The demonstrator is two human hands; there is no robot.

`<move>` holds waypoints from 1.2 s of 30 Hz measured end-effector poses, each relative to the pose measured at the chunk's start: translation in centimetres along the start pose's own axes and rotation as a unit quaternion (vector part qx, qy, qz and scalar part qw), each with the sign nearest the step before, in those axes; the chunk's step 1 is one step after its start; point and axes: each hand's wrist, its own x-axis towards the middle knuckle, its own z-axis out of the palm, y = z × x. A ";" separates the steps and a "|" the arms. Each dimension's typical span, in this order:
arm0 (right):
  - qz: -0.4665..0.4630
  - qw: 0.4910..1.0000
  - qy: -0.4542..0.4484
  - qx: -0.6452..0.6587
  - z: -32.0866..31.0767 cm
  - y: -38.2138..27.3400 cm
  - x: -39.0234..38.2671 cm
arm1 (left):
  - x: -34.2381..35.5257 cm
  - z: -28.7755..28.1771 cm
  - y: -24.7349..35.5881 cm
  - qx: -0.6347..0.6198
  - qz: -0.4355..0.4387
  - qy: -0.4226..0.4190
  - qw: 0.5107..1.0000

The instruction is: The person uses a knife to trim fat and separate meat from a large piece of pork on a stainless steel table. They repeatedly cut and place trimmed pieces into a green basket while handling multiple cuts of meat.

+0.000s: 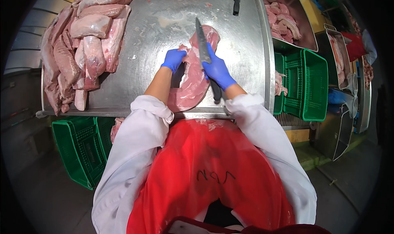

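Note:
A long, curved piece of pink raw meat (189, 84) lies on the steel worktable (150, 41) in front of me. My left hand (174, 59), in a blue glove, is closed on a small flap at the meat's left edge. My right hand (219, 72), also gloved in blue, grips a knife (200, 38) by its black handle, which shows below the fist. The blade points away from me and lies over the meat's upper part; whether it is cutting in cannot be made out.
Large raw meat pieces are heaped at the table's left (91, 27). A black-handled tool with a thin metal shaft (236, 6) lies at the far side. Green crates stand right (315, 88) and lower left (65, 146). A steel bin (308, 27) of cut meat is at far right.

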 end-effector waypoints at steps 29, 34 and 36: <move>0.080 0.964 -0.229 -0.109 -0.1 -1.5 -5.9 | -6.4 -0.9 8.4 0.120 0.165 0.106 0.973; 0.065 0.973 -0.205 -0.083 0.0 -0.4 -5.7 | -10.0 -0.7 13.1 0.079 0.244 0.106 0.961; 0.089 0.970 -0.224 -0.037 0.7 -2.5 -4.7 | -10.3 -1.0 14.5 0.081 0.260 0.110 0.956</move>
